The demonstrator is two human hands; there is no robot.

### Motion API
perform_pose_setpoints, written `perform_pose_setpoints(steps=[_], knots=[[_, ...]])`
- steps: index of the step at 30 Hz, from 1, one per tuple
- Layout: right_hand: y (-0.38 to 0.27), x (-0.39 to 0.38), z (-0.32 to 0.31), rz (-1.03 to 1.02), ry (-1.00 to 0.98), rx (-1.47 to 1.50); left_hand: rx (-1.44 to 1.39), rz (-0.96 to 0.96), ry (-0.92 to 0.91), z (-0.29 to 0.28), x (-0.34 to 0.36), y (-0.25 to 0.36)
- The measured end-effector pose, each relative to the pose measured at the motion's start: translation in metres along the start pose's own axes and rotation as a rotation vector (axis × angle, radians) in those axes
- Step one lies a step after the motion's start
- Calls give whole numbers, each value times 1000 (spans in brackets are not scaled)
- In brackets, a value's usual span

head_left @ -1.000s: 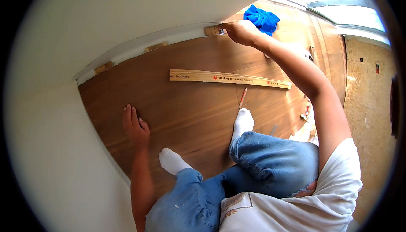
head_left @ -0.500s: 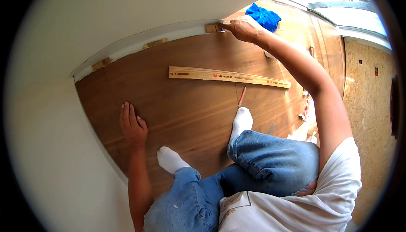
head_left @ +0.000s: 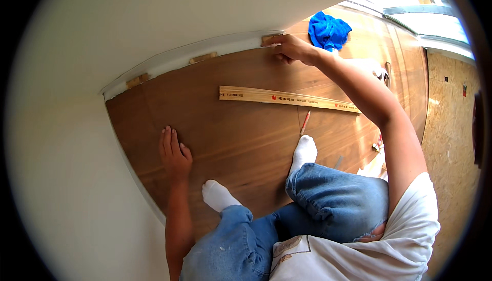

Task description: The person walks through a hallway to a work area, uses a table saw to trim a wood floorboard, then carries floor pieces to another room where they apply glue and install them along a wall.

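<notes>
My left hand [head_left: 175,153] lies flat on the brown wood floorboards [head_left: 225,142], fingers stretched out, with nothing in it. Far ahead, my right hand [head_left: 292,49] reaches to the gap along the white wall. Its index finger is stretched out against a small wooden block [head_left: 268,39] set between the boards and the wall. The thumb and other fingers are bent below, apart from the block. Two more wooden blocks, a middle one [head_left: 203,58] and a left one [head_left: 137,80], sit in the same gap.
A long printed wooden strip [head_left: 287,97] lies across the boards, with a red pencil [head_left: 305,122] below it. A blue cloth [head_left: 329,31] is crumpled at the back right. White walls [head_left: 66,142] bound the left and far sides; a board panel [head_left: 448,112] stands right.
The whole view has shifted slightly. My right hand has moved left along the block, its index finger now lying across the front of it. My left hand stays flat on the boards.
</notes>
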State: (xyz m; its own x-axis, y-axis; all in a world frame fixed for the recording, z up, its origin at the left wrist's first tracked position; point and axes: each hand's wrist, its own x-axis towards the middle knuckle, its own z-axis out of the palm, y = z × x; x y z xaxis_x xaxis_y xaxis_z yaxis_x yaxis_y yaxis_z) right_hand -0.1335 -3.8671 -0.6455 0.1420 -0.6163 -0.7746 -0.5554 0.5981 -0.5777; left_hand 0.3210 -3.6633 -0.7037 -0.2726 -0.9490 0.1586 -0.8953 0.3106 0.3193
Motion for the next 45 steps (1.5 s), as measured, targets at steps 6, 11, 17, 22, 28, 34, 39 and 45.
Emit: perform_pose_setpoints(steps=[6, 11, 17, 22, 28, 34, 39, 45], knots=[[-16, 14, 17, 61, -94, 37, 2, 12, -20, 1, 0, -3], [-29, 19, 25, 89, -181, 131, -23, 1, -22, 1, 1, -3], [-38, 33, 34, 103, -262, 216, -20, -14, -22, 2, -1, -3], [-47, 36, 46, 65, -324, 235, -24, -17, -28, -1, 2, -1], [-55, 32, 50, 0, -268, -79, -28, -26, -23, 2, 0, -3], [-48, 37, 47, -103, -157, -487, -32, -18, -3, 5, 2, -1], [-44, 38, 55, -377, 66, -944, -11, 2, 6, 3, 1, -3], [-56, 42, 55, -200, 35, -656, -13, -13, -22, 1, 1, -4]])
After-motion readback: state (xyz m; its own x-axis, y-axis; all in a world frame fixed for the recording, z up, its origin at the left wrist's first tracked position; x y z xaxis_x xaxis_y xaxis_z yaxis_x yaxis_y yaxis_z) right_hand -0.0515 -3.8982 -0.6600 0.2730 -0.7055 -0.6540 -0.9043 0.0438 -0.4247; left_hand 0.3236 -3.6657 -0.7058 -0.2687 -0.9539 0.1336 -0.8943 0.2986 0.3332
